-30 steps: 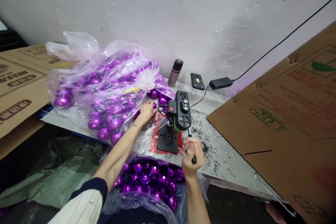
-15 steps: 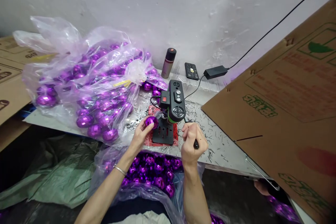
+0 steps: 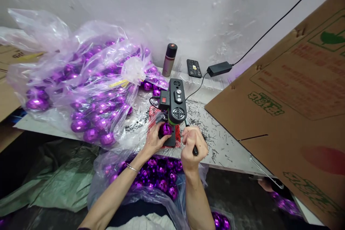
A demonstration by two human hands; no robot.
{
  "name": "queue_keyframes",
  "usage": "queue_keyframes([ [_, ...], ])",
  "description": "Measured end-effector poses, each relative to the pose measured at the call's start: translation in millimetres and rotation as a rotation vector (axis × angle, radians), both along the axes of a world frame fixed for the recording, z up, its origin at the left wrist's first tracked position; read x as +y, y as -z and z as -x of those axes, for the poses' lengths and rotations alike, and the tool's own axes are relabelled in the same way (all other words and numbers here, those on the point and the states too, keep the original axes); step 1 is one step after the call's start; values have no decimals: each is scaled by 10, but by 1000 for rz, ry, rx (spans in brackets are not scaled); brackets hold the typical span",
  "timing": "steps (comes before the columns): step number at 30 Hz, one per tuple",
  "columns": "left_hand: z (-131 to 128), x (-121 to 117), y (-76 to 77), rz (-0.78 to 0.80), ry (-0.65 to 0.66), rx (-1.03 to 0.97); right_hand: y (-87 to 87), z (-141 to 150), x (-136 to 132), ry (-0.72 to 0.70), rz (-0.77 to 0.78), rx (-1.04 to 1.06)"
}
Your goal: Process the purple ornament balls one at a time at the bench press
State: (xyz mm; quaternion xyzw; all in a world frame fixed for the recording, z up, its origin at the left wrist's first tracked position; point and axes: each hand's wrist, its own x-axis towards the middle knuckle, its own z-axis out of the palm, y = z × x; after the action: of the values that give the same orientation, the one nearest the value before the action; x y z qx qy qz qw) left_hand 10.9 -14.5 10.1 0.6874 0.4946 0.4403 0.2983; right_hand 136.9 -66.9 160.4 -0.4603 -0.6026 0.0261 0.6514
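Note:
Pinched in the fingers of my left hand (image 3: pixel 154 139) is a shiny purple faceted ball (image 3: pixel 166 128), held beneath the head of a small black press machine (image 3: pixel 177 97). The ball is over the machine's black base plate (image 3: pixel 170 141); whether it touches the plate I cannot tell. My right hand (image 3: pixel 194 147) is wrapped round the black-gripped lever handle (image 3: pixel 195 151) at the machine's right side. Below the table edge, an open plastic bag (image 3: pixel 161 198) in front of me holds many more purple balls (image 3: pixel 161 169).
Tied clear bags of purple balls (image 3: pixel 102 107) crowd the left. Behind the machine stand a spray can (image 3: pixel 169 60), a phone (image 3: pixel 194 68) and a power adapter (image 3: pixel 219 68) with its cord. A large cardboard box (image 3: pixel 283 115) leans in from the right. Dark slivers litter the white table (image 3: pixel 229 155).
My left hand has carried the ball rightward, from beside the base plate to under the machine's head. The right hand keeps its hold on the lever. The whole view has shifted slightly.

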Motion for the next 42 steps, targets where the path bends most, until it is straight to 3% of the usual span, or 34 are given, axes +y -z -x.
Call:
queue_keyframes([
  [6,13,65,43,-54,37,-6,46,-2,-14,0,-15,-20],
  [14,39,55,82,-70,45,-20,592,-43,17,33,-111,-104],
  [18,30,55,94,-84,36,-32,729,-49,46,51,-138,-97],
  [29,24,56,128,-117,36,-45,849,-20,61,29,-141,-14],
  [42,9,54,124,-106,40,-52,859,-30,84,47,-171,-57],
])
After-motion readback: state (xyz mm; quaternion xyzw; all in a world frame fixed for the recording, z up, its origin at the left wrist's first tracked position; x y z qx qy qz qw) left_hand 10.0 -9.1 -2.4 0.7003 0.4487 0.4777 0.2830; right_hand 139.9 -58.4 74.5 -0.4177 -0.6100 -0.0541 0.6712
